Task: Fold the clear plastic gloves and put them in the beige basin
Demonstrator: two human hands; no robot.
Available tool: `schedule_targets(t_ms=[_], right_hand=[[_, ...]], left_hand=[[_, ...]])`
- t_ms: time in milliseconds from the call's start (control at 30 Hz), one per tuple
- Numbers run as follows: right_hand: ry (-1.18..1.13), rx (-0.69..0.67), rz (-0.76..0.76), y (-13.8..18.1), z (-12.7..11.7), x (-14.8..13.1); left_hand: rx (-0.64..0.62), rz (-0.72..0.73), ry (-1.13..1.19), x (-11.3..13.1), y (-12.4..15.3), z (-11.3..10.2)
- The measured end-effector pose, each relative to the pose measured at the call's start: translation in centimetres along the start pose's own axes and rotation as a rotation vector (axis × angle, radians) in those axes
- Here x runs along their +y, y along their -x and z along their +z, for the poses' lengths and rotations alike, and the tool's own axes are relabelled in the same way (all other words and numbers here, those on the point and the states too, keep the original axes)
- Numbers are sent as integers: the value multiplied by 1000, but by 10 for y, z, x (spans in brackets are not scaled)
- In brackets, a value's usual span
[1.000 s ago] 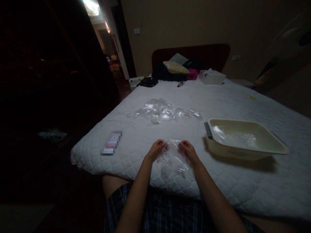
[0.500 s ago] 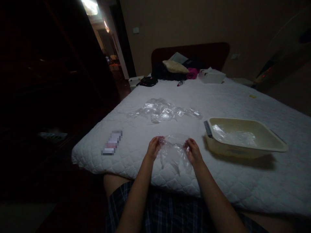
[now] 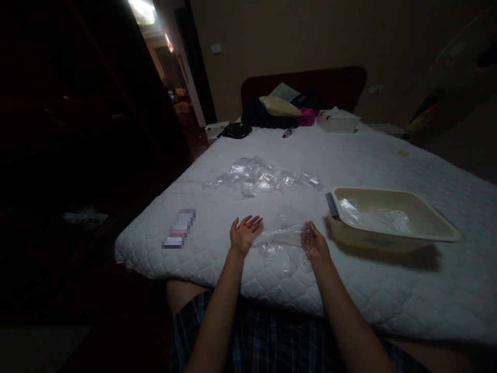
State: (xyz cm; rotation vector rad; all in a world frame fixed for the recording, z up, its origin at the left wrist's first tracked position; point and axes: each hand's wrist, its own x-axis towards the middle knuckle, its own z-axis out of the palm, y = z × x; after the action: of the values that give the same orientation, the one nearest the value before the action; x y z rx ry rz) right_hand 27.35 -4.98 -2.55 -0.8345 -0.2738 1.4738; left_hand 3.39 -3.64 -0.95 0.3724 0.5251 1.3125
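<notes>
A clear plastic bag spreads between my hands, just above the near side of the bed. My right hand grips its right edge, with thumb and fingers closed on the film. At the bag's left edge, my left hand is open, palm up and fingers spread; the film passes close to its fingertips. Farther up the bed lies a loose heap of clear plastic bags. To the right stands a cream plastic bin with grey handles, holding some clear plastic film.
A blurred-out flat rectangular object lies on the white quilted bed at the left. Toward the headboard are a cushion, dark fabric, a pink roll, a white box and a black bag.
My left hand has opened from its pinch on the bag and turned palm up, slightly left. The right hand has shifted a little right, still holding the plastic.
</notes>
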Motion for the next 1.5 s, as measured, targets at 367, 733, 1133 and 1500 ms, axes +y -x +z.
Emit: schedule_targets(t_ms=[367,733,1133,1500], right_hand=[[199,-134,41,10,11,12],[345,-190,-50,8,12,23],[598,-187,-122,6,20,13],[773,-195,-198,-9,-2,-2]], left_hand=[[-155,-192,-352,-7,3,-2],[-106,-133,-603,-9,0,-1],[-18,52,-464,-17,-8,-7],[95,-120,-679,-13,-23,4]])
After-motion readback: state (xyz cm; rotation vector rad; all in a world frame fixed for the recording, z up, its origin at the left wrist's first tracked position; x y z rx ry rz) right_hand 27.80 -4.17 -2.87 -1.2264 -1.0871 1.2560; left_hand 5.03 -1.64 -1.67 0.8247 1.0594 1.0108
